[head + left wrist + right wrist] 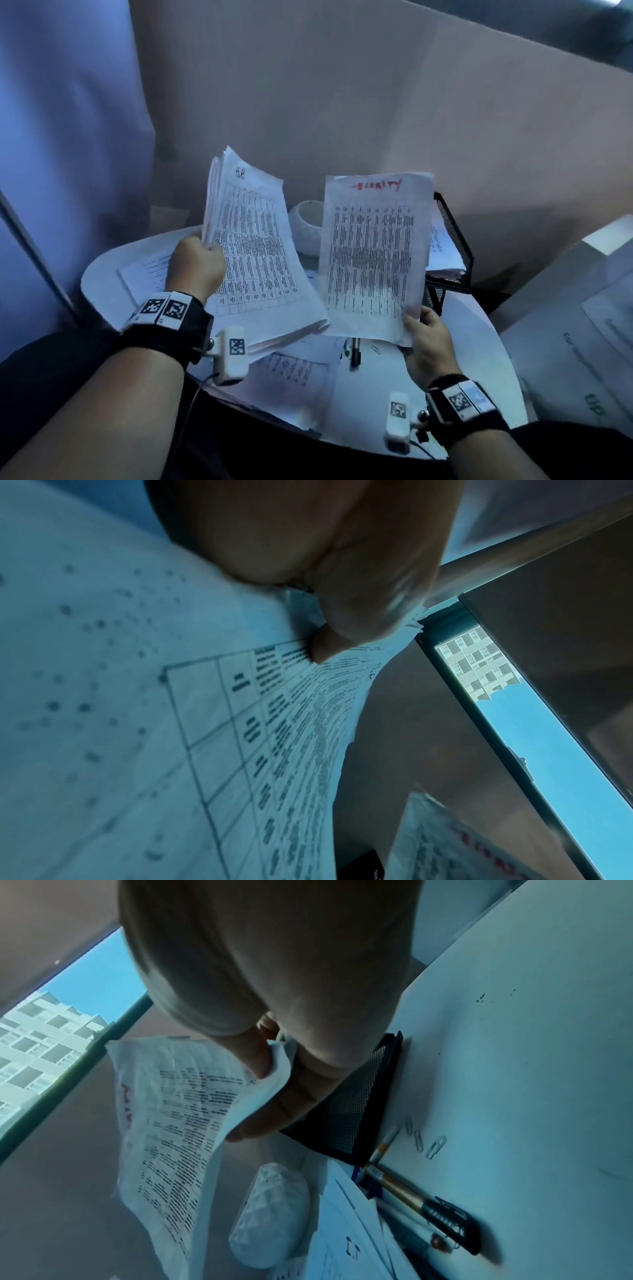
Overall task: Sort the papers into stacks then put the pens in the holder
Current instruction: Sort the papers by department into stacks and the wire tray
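While both arms are raised over the round white table [102, 274], each hand keeps its own set of printed sheets clear of the surface. Left hand [197, 263] clenched round the left edge of a thick sheaf of papers [255, 246]; top sheet carries a printed table and a handwritten "H.R" at its head. In the left wrist view, fingers [349, 610] press onto the sheaf's edge. Right hand [428, 339] pinches the lower right corner of a thinner set of sheets [373, 253], headed in red letters, partly legible; in the right wrist view the thumb [253, 1053] lies on the printed face, fingers behind.

On the table: more loose papers [291, 370] under the raised sheaf, 1 marked "I.T" in the right wrist view. A pen [355, 353] lies just below the right-hand sheets; the right wrist view shows several pens [411, 1196] together beside 3 paper clips [423, 1141]. Black mesh tray [455, 236] at the far right holds a stack of papers. White textured holder [306, 222] stands at the far side, between the 2 held sets; its contents cannot be told.
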`<move>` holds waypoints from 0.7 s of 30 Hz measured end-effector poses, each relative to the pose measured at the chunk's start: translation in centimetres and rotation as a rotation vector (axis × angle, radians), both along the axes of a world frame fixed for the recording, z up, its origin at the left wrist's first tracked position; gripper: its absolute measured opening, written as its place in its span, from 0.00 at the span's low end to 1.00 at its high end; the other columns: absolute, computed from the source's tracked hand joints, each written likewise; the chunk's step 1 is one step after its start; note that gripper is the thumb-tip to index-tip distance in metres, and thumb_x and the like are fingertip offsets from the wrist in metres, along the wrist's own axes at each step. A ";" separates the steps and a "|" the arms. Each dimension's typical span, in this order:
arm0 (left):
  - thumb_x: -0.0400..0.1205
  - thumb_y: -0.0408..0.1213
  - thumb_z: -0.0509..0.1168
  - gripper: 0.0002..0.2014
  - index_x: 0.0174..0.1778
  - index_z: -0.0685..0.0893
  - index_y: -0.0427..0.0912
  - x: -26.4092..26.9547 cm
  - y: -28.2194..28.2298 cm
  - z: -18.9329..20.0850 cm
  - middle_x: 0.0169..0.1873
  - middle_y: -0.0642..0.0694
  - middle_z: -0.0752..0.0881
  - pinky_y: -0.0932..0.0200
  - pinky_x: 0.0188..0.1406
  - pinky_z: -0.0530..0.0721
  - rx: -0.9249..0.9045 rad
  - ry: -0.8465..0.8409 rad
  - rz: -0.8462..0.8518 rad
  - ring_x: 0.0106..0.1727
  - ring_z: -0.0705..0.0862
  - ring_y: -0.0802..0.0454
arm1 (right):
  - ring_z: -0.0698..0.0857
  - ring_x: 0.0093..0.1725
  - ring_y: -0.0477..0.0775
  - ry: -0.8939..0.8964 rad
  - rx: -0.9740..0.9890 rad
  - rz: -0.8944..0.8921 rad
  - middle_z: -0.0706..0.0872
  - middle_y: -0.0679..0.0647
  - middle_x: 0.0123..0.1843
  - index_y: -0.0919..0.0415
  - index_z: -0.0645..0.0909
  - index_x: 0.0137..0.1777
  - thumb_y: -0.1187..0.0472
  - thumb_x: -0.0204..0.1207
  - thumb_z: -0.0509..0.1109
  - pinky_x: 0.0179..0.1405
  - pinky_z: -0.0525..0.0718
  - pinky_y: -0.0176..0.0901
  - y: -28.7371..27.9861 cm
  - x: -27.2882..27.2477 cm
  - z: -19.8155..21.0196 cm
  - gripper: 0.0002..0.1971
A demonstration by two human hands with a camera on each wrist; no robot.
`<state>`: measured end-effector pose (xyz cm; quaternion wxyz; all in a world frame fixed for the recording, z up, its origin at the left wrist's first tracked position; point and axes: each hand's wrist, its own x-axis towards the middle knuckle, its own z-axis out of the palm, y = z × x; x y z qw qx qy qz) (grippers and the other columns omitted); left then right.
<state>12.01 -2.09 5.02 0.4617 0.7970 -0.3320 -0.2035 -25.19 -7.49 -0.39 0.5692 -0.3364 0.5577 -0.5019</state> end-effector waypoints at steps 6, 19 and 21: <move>0.86 0.30 0.62 0.09 0.54 0.83 0.28 0.4 1.4 0.0 0.41 0.33 0.82 0.49 0.42 0.75 -0.074 0.056 0.127 0.43 0.79 0.36 | 0.86 0.47 0.59 -0.126 -0.101 -0.028 0.91 0.59 0.50 0.61 0.79 0.53 0.56 0.81 0.72 0.38 0.90 0.50 2.0 -1.8 1.1 0.09; 0.85 0.30 0.69 0.07 0.55 0.89 0.31 -6.3 2.5 -0.8 0.45 0.37 0.93 0.42 0.58 0.88 -0.145 0.465 -0.258 0.51 0.91 0.36 | 0.92 0.49 0.62 0.100 0.026 0.319 0.91 0.65 0.57 0.68 0.80 0.63 0.74 0.82 0.69 0.45 0.91 0.57 4.0 0.8 1.6 0.12; 0.89 0.32 0.65 0.08 0.55 0.90 0.35 -8.3 3.0 -0.3 0.45 0.43 0.95 0.47 0.60 0.89 -0.167 0.551 -0.331 0.55 0.93 0.41 | 0.92 0.56 0.63 0.158 0.044 0.371 0.92 0.62 0.59 0.65 0.78 0.67 0.76 0.80 0.68 0.54 0.91 0.61 4.4 1.7 0.7 0.17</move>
